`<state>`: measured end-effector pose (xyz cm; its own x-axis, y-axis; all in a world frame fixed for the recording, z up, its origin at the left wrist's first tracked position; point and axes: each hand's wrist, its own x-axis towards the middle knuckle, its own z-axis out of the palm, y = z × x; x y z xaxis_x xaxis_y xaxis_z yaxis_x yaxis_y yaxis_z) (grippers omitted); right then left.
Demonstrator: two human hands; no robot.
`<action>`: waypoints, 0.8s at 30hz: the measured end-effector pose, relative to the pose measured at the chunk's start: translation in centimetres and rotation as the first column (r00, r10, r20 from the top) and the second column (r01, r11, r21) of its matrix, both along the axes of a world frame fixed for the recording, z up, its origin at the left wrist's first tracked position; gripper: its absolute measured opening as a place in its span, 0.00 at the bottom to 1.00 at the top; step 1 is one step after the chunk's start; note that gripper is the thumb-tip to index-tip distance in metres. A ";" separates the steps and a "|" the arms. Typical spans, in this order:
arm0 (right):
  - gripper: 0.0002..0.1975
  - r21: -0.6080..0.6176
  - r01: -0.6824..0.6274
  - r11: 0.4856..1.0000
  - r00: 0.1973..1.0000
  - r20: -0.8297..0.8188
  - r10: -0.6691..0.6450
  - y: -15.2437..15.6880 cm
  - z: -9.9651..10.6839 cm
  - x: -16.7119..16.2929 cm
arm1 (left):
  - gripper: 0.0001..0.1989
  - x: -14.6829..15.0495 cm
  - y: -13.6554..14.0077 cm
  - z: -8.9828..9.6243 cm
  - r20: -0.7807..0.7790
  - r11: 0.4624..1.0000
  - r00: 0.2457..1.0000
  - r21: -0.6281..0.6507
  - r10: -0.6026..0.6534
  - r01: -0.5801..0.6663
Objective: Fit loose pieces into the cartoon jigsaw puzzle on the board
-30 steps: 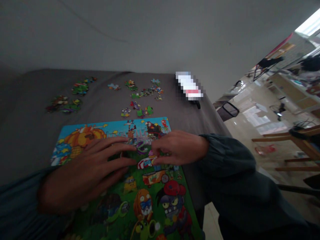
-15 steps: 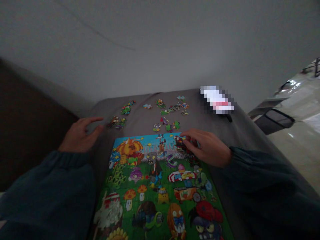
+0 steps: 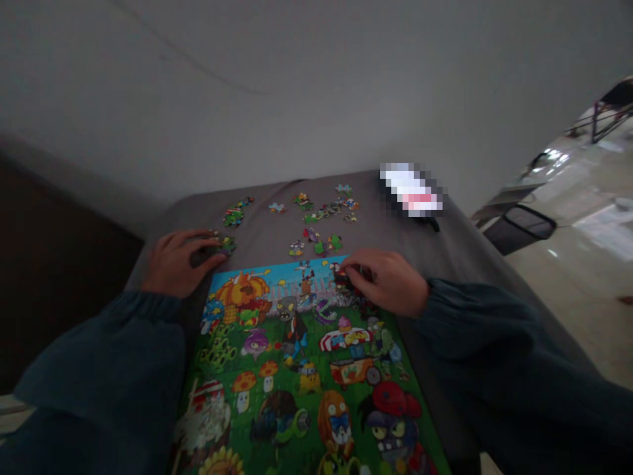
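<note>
Left grip (image 3: 175, 265) is standing wide around loose pieces (image 3: 227, 244), just off the puzzle's (image 3: 306, 343) far left corner; can't tell contact. Right grip (image 3: 388, 280) is sitting narrow over its far right corner; can't tell if I'm holding anything. Puzzle is extending toward me. Other pieces (image 3: 321, 249) are lying beyond its far edge.

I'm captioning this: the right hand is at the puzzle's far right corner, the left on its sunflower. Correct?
Not the left hand: the head view shows it at loose pieces near the far left corner of the puzzle. The right hand is as stated.
</note>
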<state>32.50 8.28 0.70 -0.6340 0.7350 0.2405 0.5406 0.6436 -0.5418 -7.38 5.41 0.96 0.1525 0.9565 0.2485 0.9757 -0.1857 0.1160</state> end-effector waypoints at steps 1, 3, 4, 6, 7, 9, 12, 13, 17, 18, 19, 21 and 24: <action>0.12 -0.014 0.010 1.000 0.999 -0.051 -0.011 0.0 0.2 0.0 | 0.28 0.6 -0.3 0.7 0.002 0.999 0.999 -0.003 0.039 -0.039; 0.11 -0.129 -0.016 0.992 0.983 -0.186 -0.008 -0.3 0.8 -0.2 | 0.27 2.5 -1.3 2.0 0.025 0.997 0.997 -0.016 0.076 -0.076; 0.11 -0.230 -0.066 0.971 0.966 -0.260 0.004 -0.6 1.2 -0.3 | 0.26 3.7 -2.0 2.5 0.038 0.997 0.997 -0.015 0.070 -0.069; 0.16 -0.452 -0.224 0.864 0.925 -0.379 0.041 -1.5 1.8 -0.8 | 0.23 6.6 -3.8 3.2 0.095 0.995 0.991 0.037 -0.091 0.088; 0.19 -0.538 -0.296 0.789 0.907 -0.417 0.057 -2.1 2.0 -1.2 | 0.22 8.3 -4.7 3.4 0.129 0.971 0.964 0.084 -0.233 0.224; 0.23 -0.629 -0.387 0.674 0.878 -0.475 0.062 -3.4 2.1 -1.9 | 0.19 11.5 -6.6 3.4 0.144 0.902 0.893 0.148 -0.426 0.406; 0.16 -0.667 -0.474 0.574 0.815 -0.580 -0.002 -4.7 1.6 -2.7 | 0.13 14.8 -8.3 2.9 0.221 0.872 0.850 0.235 -0.478 0.430; 0.14 -0.673 -0.491 0.553 0.798 -0.603 -0.026 -4.8 1.4 -2.8 | 0.12 15.3 -8.6 2.7 0.243 0.877 0.850 0.249 -0.467 0.411; 0.10 -0.650 -0.392 0.651 0.823 -0.564 -0.069 -3.9 1.2 -2.5 | 0.15 15.6 -8.5 2.0 0.287 0.892 0.849 0.227 -0.444 0.390; 0.10 -0.604 -0.348 0.717 0.830 -0.554 -0.065 -3.5 1.3 -2.4 | 0.14 15.4 -8.4 1.9 0.291 0.886 0.840 0.216 -0.459 0.409; 0.09 -0.546 -0.312 0.778 0.833 -0.550 -0.052 -3.2 1.4 -2.3 | 0.13 15.3 -8.2 1.8 0.292 0.876 0.828 0.207 -0.480 0.435; 0.09 -0.431 -0.271 0.861 0.847 -0.531 0.001 -2.6 1.3 -2.0 | 0.09 15.1 -7.9 1.7 0.288 0.854 0.805 0.194 -0.519 0.482; 0.09 -0.295 -0.254 0.921 0.903 -0.413 0.117 -2.4 1.0 -1.8 | 0.10 14.8 -7.5 1.3 0.272 0.843 0.798 0.171 -0.537 0.510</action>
